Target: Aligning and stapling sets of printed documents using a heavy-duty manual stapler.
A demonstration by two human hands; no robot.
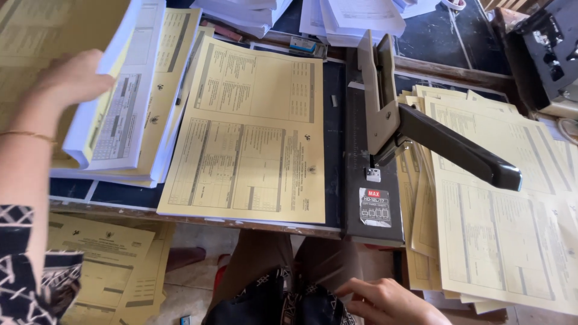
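My left hand (69, 78) rests on a thick pile of yellow and white printed sheets (120, 120) at the left of the wooden desk, lifting its top yellow sheets. A stack of yellow forms (247, 129) lies flat in front of me. To its right stands a large long-arm stapler (385, 114) with a black handle raised. My right hand (385, 301) is low at the bottom, below the desk edge near my lap, fingers spread and holding nothing.
Fanned yellow forms (500, 204) cover the desk's right side. White paper stacks (355, 18) lie at the back. A black machine (551, 48) sits at the far right. More yellow sheets (108, 265) lie on the floor at lower left.
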